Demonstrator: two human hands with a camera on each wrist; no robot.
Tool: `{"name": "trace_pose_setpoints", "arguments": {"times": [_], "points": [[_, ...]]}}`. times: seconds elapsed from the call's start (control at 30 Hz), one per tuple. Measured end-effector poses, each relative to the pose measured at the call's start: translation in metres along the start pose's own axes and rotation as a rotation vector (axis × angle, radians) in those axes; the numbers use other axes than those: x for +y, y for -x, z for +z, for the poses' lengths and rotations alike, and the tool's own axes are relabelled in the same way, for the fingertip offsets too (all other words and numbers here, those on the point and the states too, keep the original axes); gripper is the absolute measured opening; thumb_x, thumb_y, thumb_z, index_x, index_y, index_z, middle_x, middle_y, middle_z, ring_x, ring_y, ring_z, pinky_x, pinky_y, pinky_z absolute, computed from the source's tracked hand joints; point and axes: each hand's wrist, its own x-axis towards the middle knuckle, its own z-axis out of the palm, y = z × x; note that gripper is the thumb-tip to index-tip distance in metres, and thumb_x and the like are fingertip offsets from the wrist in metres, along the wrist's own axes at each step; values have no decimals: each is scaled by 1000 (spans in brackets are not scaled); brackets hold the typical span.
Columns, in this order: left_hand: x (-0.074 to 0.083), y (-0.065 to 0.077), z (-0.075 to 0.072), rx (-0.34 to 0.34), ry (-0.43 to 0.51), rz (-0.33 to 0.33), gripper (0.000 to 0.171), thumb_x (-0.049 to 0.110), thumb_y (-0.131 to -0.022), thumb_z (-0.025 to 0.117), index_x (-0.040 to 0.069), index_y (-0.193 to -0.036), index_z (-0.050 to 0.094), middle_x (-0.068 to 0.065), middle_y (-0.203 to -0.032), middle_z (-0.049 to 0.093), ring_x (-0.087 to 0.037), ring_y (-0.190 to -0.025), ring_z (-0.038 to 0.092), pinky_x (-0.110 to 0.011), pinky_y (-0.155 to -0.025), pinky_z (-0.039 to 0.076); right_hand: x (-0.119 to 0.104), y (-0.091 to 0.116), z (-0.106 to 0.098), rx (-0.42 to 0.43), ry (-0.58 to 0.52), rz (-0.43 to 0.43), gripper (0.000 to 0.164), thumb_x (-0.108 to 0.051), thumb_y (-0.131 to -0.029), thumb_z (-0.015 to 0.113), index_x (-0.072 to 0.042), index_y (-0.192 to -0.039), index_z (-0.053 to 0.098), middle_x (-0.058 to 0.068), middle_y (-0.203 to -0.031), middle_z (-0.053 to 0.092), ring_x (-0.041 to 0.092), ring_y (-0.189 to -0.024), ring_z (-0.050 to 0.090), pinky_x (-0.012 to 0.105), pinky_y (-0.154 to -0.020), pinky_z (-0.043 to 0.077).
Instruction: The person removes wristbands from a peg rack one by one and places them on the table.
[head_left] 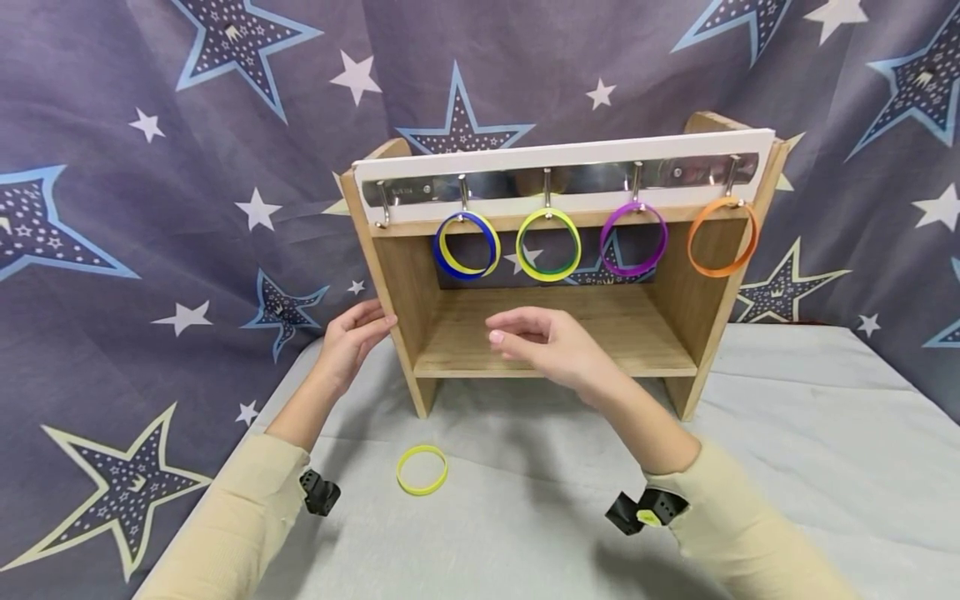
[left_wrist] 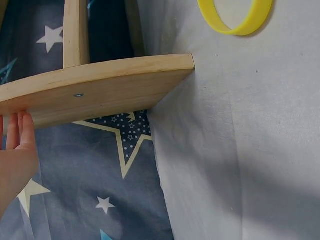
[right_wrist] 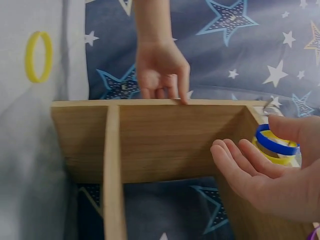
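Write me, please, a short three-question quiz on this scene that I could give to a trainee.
1. In the head view, what colour is the band on the far-right hook?
2. True or false: the right hand is gripping a band.
3. What is the left hand touching?
A) The loose yellow band on the tabletop
B) The outer side panel of the wooden rack
C) The leftmost hook

Key:
1. Orange.
2. False; the right hand holds nothing.
3. B.
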Motion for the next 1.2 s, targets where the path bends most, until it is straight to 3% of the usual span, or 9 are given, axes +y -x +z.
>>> {"name": "trace_pose_setpoints", "arguments": {"times": [0.57, 0.87, 1.2], "points": [[0, 1, 0, -7, 17, 19, 21, 1, -90, 60, 15, -105, 62, 10, -97, 69, -1, -94, 65, -13, -88, 54, -39, -3, -17, 115, 8, -133, 36, -16, -94, 61, 0, -126, 59, 18, -122, 66, 17, -100, 69, 32, -95, 57], [-1, 1, -1, -16, 25, 14, 24, 0, -90, 60, 11, -111, 60, 10, -98, 68, -2, -95, 65, -14, -89, 54, -47, -6, -15, 127, -11, -122, 40, -17, -95, 60, -4, -132, 55, 14, -129, 63, 23, -109, 67, 28, -96, 55], [0, -1, -1, -15, 26, 4, 24, -1, -89, 59, 14, -107, 61, 9, -98, 69, -2, -93, 66, -14, -88, 55, -49, -9, -10, 175, -138, -148, 38, -10, -94, 60, 1, -130, 53, 21, -125, 62, 12, -99, 67, 27, -93, 57]]}}
